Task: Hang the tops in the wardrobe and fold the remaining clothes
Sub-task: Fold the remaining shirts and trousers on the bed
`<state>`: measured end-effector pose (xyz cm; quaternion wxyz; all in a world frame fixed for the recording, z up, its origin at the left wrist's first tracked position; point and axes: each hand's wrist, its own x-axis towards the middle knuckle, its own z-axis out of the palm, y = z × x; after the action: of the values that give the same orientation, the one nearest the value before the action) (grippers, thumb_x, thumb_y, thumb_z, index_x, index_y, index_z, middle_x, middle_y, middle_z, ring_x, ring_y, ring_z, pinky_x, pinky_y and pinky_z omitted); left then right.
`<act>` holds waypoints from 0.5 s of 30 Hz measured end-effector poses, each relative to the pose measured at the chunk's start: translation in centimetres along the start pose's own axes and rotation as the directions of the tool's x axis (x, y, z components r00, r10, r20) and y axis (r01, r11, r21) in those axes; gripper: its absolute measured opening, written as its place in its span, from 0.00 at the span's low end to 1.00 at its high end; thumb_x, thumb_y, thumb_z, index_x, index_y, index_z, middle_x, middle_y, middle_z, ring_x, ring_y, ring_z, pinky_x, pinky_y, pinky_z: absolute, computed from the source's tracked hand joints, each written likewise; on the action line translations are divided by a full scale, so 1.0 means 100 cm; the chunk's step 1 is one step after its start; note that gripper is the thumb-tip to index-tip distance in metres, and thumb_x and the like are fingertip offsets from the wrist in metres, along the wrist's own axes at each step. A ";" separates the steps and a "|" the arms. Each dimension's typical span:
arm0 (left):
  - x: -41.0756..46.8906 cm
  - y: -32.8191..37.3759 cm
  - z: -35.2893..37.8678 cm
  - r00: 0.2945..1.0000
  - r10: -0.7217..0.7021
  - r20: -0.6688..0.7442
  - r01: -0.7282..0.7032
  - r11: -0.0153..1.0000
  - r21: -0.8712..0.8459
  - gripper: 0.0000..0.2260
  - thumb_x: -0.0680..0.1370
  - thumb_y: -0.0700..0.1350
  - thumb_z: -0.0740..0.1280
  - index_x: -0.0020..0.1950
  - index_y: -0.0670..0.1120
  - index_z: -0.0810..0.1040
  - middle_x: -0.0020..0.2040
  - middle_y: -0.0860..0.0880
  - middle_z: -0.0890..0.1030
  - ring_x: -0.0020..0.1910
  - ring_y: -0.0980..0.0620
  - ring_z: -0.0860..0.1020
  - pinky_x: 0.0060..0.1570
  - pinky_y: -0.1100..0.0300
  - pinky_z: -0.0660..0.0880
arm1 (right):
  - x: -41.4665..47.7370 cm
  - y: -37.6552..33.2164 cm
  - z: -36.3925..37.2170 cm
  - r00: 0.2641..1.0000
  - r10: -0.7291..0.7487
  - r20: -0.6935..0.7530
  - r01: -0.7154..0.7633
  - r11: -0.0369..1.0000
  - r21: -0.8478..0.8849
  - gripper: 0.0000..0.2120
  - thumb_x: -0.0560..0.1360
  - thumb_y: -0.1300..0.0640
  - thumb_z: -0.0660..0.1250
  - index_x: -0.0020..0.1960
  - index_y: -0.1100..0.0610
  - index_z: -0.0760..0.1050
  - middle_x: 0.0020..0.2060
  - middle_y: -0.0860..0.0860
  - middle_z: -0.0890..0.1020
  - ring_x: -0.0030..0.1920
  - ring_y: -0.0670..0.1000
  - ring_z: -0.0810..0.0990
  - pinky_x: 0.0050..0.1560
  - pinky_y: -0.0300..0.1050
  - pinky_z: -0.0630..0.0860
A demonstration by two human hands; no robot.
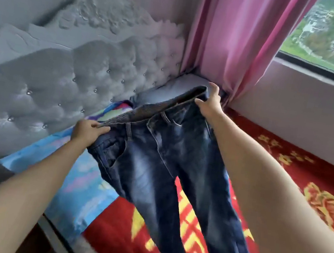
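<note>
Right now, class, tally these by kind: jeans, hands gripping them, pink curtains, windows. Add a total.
jeans: 1
hands gripping them: 2, left hand and right hand
pink curtain: 1
window: 1
Total: 5

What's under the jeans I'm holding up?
Below the jeans, held at the waistband by the left hand and right hand, lie a red-and-yellow carpet and the edge of a blue sheet. Whatever lies straight behind the denim is covered.
</note>
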<state>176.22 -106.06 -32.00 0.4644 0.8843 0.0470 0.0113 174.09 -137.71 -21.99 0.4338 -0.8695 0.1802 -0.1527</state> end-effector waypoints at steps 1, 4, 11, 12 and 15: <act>0.016 -0.011 -0.010 0.997 -0.028 -0.066 0.032 0.998 0.051 0.12 0.72 0.44 0.73 0.47 0.36 0.80 0.45 0.36 0.79 0.46 0.40 0.76 0.45 0.51 0.70 | 0.007 -0.011 0.022 0.997 0.000 0.078 0.001 1.000 -0.017 0.35 0.76 0.64 0.64 0.76 0.53 0.49 0.68 0.62 0.62 0.64 0.59 0.69 0.58 0.45 0.68; 0.032 -0.050 -0.015 0.988 -0.109 -0.112 0.141 0.930 0.339 0.29 0.72 0.49 0.72 0.70 0.45 0.66 0.66 0.33 0.67 0.64 0.34 0.67 0.60 0.44 0.66 | 0.003 0.012 0.071 0.965 0.025 0.261 0.010 0.991 -0.133 0.41 0.75 0.65 0.66 0.77 0.55 0.42 0.70 0.64 0.59 0.61 0.59 0.70 0.52 0.46 0.71; -0.048 -0.130 0.083 0.923 -0.233 0.306 0.001 0.797 0.604 0.35 0.75 0.53 0.67 0.77 0.49 0.52 0.75 0.39 0.56 0.72 0.38 0.58 0.66 0.46 0.62 | -0.134 0.197 0.086 0.769 0.516 0.377 -0.329 0.825 -0.459 0.36 0.77 0.59 0.64 0.76 0.60 0.47 0.62 0.56 0.68 0.59 0.57 0.72 0.48 0.44 0.71; -0.066 -0.137 0.098 0.901 -0.257 0.349 -0.005 0.799 0.601 0.35 0.75 0.52 0.67 0.77 0.49 0.53 0.74 0.39 0.57 0.71 0.38 0.59 0.65 0.47 0.63 | -0.157 0.217 0.085 0.737 0.559 0.381 -0.367 0.804 -0.468 0.34 0.77 0.58 0.64 0.76 0.61 0.49 0.66 0.57 0.68 0.61 0.57 0.72 0.51 0.45 0.71; -0.122 -0.164 0.139 0.815 -0.344 0.466 0.000 0.804 0.594 0.31 0.75 0.50 0.67 0.75 0.48 0.58 0.70 0.40 0.62 0.68 0.38 0.62 0.64 0.49 0.65 | -0.228 0.271 0.084 0.642 0.683 0.348 -0.484 0.714 -0.506 0.31 0.76 0.56 0.64 0.74 0.61 0.54 0.68 0.59 0.68 0.65 0.58 0.71 0.57 0.45 0.69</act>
<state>163.78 -109.40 -53.11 0.1715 0.9373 -0.0043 -0.3035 152.48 -136.81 -51.23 0.3204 -0.8334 0.3591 0.2719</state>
